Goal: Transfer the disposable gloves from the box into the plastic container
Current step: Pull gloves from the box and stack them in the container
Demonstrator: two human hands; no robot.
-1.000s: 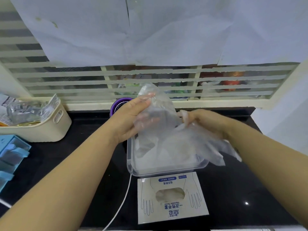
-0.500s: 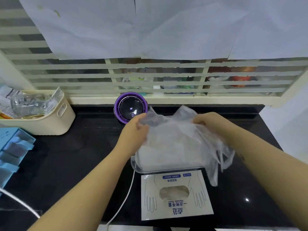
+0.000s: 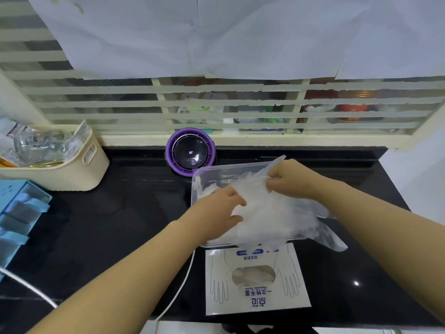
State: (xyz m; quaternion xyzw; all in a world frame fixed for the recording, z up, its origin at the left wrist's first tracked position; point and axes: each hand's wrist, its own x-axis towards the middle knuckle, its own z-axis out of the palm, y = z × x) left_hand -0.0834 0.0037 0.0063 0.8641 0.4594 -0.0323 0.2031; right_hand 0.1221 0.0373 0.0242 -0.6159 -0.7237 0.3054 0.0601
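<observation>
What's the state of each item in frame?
gloves: bunched in the container, some spilling over its right rim.
plastic container: lidless, upright.
glove box: lying flat, slot open, gloves visible inside.
left hand: grips the gloves.
right hand: pinches the gloves.
purple device: display lit.

Open worktop [image 3: 134, 213] lies left of the plastic container [image 3: 231, 168], as far as the cream basket [image 3: 72, 174] and blue organiser [image 3: 21, 213], and also to its right. The container's mouth is blocked by heaped gloves [image 3: 269, 218], the left hand [image 3: 216, 210] and the right hand [image 3: 286, 179]. A purple device [image 3: 190, 153] stands just behind it, the glove box [image 3: 255, 302] just in front, and a white cable [image 3: 182, 284] beside that.
</observation>
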